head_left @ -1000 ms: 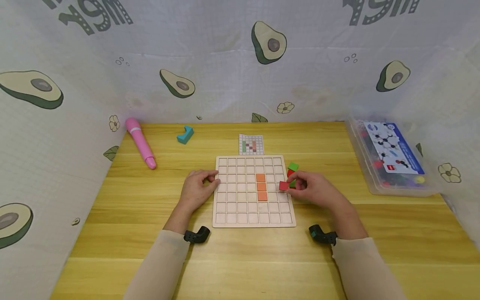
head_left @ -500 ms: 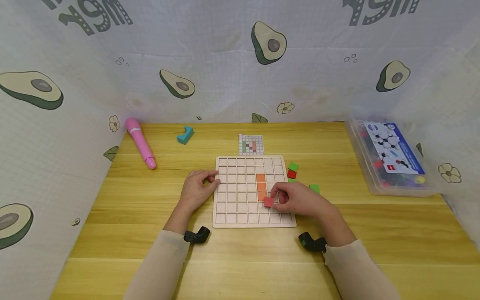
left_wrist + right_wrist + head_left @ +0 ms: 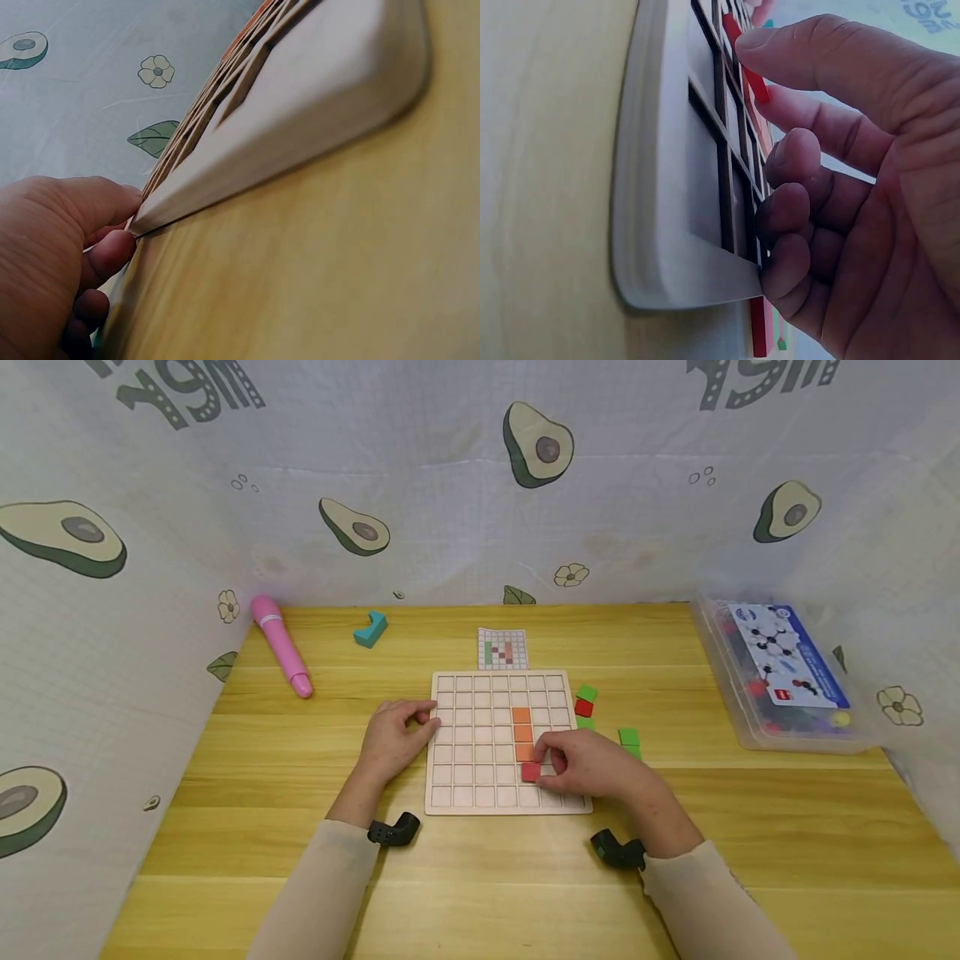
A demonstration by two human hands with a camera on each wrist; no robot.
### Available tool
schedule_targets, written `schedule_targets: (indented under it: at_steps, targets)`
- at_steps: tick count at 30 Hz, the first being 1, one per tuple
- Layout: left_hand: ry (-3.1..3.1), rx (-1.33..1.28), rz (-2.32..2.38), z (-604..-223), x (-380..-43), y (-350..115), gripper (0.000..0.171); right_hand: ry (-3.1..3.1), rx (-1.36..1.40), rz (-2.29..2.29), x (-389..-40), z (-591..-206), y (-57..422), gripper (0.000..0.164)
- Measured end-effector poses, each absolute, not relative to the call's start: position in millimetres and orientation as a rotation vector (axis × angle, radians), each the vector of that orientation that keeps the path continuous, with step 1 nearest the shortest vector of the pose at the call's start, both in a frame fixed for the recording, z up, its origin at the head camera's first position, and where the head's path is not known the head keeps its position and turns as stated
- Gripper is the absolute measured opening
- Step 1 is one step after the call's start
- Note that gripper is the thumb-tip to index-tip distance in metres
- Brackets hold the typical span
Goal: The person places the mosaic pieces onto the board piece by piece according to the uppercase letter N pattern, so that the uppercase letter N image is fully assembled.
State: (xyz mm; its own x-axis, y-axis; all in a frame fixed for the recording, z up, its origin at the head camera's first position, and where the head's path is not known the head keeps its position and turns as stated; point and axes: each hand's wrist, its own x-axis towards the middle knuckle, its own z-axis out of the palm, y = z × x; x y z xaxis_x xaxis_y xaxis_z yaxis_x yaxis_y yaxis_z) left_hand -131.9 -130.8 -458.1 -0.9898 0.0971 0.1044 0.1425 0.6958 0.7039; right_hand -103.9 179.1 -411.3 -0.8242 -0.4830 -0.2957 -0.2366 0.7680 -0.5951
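A wooden grid board (image 3: 450,806) lies flat on the table, with several orange square tiles (image 3: 522,733) in a column of its cells. My right hand (image 3: 600,764) pinches a red square tile (image 3: 531,772) between thumb and finger, just below the lowest orange tile. In the right wrist view that red tile (image 3: 748,67) is tilted against the grid, and the other fingers are curled over the board. My left hand (image 3: 393,739) rests at the board's left edge, thumb and index fingertips touching its side; the left wrist view shows the thumb (image 3: 112,201) right at the rim.
Loose green tiles (image 3: 628,737) and a red tile (image 3: 583,708) lie right of the board. A printed grid card (image 3: 502,647) sits behind it. Farther off are a teal block (image 3: 371,630), a pink microphone-shaped object (image 3: 281,643) and a clear plastic box (image 3: 787,677).
My right hand has carried the red tile leftward and nearer me, from the board's right edge to the cell below the orange column. My left hand has stayed put.
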Motion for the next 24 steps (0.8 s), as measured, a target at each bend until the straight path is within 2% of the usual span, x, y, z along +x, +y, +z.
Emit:
schedule_targets:
  at_steps: [18,24]
  targets:
    - [-2.832,-0.206,-1.188,-459.0,-132.6,-132.1,0.030,2.543,-0.643,-0.798,-102.8,-411.8,176.0,0.017]
    - [-2.832,-0.207,-1.188,-458.4,-132.4,-130.9,0.030,2.513,-0.543,-0.866,-105.0,-410.0,183.7,0.020]
